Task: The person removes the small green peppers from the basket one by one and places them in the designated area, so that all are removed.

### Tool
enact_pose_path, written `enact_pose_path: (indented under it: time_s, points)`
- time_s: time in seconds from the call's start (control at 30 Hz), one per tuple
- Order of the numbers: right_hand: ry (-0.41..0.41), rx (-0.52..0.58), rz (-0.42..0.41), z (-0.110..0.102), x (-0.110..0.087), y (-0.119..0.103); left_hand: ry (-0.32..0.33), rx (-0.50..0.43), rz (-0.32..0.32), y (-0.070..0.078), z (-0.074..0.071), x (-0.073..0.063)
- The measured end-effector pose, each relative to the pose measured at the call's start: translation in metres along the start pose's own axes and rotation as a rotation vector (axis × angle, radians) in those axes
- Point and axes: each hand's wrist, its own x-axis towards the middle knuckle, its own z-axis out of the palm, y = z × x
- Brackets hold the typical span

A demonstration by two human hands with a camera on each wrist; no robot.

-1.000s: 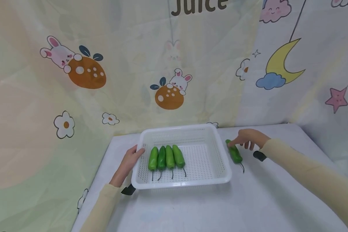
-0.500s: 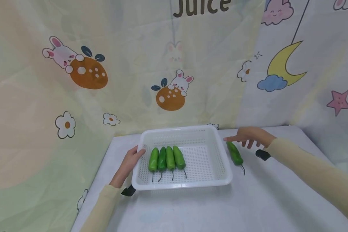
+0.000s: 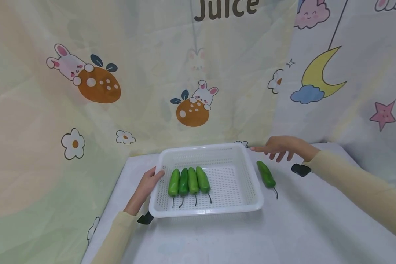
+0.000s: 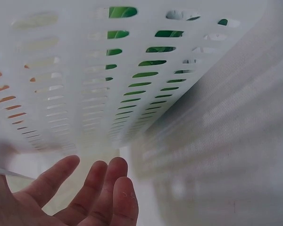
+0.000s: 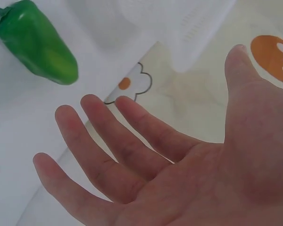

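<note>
In the head view a white perforated plastic basket (image 3: 206, 212) stands on the table, with several green peppers (image 3: 183, 182) side by side in its left half, stems toward the person. My left hand (image 3: 147, 182) holds the basket's left rim, thumb over the edge. From the left wrist, its fingers (image 4: 125, 200) show outside the slotted wall (image 4: 80, 117). One more green pepper (image 3: 266, 174) lies on the table right of the basket. Above and behind it hovers my right hand (image 3: 282, 145), fingers spread and holding nothing. The right wrist view shows this pepper (image 5: 37, 44) apart from the fingertips.
A white cloth covers the table (image 3: 214, 238). Behind it hangs a printed curtain (image 3: 145, 80) with rabbits, flowers and a moon. Dark wrist devices (image 3: 301, 169) sit under both wrists.
My right hand has lifted off the loose pepper and moved back and up, its fingers opening out. The pepper stays where it lay. My left hand and the basket keep their place.
</note>
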Motion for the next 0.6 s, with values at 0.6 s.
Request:
enact_pose_path:
  time_s: [0.6]
  points:
    - [-0.044, 0.058, -0.149, -0.004, -0.018, -0.046, 0.001, -0.002, -0.008, 0.003, 0.000, -0.002]
